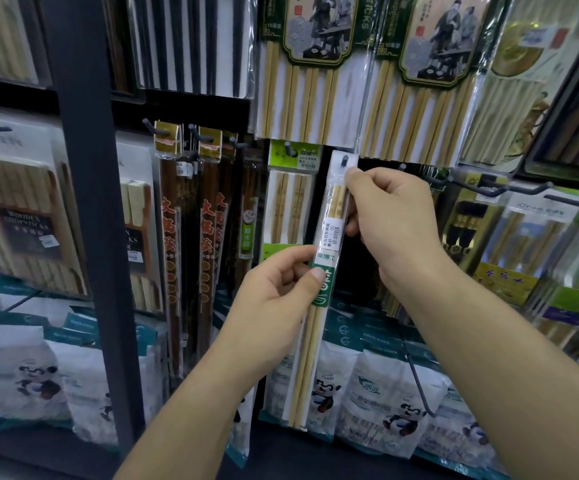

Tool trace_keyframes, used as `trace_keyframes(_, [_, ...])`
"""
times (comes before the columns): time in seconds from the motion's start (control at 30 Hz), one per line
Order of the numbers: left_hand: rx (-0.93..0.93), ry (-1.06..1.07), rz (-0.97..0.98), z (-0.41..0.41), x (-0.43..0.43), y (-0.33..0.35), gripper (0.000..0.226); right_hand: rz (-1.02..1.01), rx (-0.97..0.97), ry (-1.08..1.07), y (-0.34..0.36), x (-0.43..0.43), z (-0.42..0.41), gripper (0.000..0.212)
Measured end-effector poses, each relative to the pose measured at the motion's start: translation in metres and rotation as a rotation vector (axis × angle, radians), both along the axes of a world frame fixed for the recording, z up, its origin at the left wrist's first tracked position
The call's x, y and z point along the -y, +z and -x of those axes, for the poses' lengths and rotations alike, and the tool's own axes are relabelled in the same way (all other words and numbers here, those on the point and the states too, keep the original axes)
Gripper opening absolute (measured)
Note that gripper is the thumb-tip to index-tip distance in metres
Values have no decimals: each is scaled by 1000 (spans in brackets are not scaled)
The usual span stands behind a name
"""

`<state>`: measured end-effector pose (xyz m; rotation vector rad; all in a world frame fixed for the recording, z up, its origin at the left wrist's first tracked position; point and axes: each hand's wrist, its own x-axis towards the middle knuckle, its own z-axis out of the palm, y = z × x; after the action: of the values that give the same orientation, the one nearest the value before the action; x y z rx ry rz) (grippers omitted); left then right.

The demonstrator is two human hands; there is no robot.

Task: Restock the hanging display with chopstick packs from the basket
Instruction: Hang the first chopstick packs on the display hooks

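your left hand (274, 299) pinches the chopstick pack (333, 233) mid-length, your right hand (392, 216) pinches its top at the peg (344, 160); release before the hole seats and it likely slips off.

light dim, even — glare on wrappers | edges warped, blurred

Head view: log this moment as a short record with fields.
held item: chopstick pack, near upright, slightly tilted
left hand: pinches the pack at its green label, about mid-length
right hand: pinches the pack near its top
hook: peg tip shows through the pack's hang hole
left neighbour: green-header pack, hanging on its own peg
below: panda-print bags
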<state>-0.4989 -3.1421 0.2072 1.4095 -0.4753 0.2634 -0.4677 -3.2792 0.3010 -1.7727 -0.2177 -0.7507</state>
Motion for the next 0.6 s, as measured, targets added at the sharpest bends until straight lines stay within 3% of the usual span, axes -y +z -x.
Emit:
trace_keyframes(0.17, [4,61,-87,-1,-1,-5,22,117,21,-95,-10,2,2,44])
trace_keyframes(0.23, [74,179,-215,-3,-2,-4,18,128,21,-93,-20,4,5,39])
trace_keyframes(0.3, [169,279,-329,-6,-3,2,30,120,24,-50,-36,9,9,25])
trace_keyframes(0.4, [139,264,-297,-18,1,14,55,134,15,-17,-59,17,9,13])
trace_keyframes(0.53, [44,155,-234,-43,19,34,57,246,-113,118,-78,24,-5,63])
trace_keyframes(0.6, [7,76,-191,-53,29,42,41,271,-133,198,-81,23,-11,72])
